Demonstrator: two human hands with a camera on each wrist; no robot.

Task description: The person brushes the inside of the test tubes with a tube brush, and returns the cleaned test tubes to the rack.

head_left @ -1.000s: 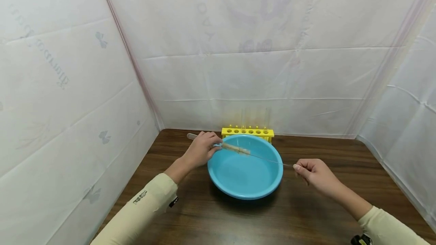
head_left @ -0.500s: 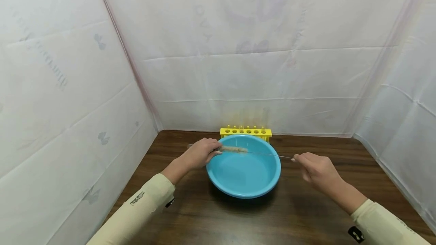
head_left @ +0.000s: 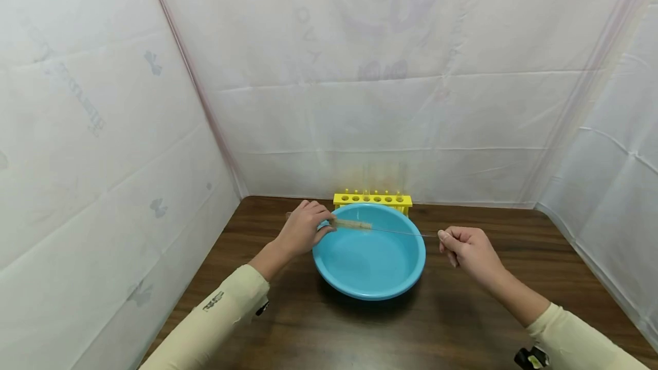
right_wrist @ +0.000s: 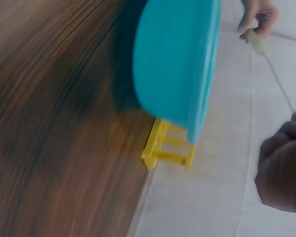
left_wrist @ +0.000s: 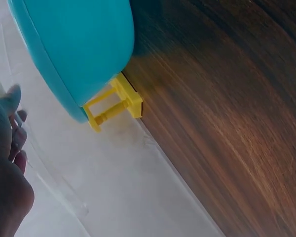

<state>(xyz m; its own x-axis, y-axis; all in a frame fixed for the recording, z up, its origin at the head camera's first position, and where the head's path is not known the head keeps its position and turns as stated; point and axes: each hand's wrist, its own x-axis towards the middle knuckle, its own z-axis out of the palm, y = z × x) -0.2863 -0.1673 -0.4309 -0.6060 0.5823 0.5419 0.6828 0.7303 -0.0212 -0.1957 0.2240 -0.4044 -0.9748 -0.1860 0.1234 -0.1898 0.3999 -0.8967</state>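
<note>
My left hand (head_left: 304, 228) grips a clear glass test tube (left_wrist: 59, 186) above the left rim of a blue basin (head_left: 367, 264). The tube's rounded end sticks out behind the fingers. From the tube's mouth, at my left fingertips, the pale bristles of a test tube brush (head_left: 354, 224) stand out over the basin. Its thin wire handle runs nearly level to my right hand (head_left: 472, 251), which pinches the wire's end to the right of the basin. Both hands are raised above the table, as the right wrist view shows with the brush (right_wrist: 256, 42) between them.
Directly behind the basin stands a yellow test tube rack (head_left: 405, 201), with clear tubes upright in it. The dark wooden table (head_left: 360, 336) is bounded by white plastic sheeting (head_left: 329, 113) at the back and both sides.
My right hand has risen and shifted slightly left with the wire, so the brush lies more level. Its bristles reach a little less far right. My left hand stays in nearly the same place.
</note>
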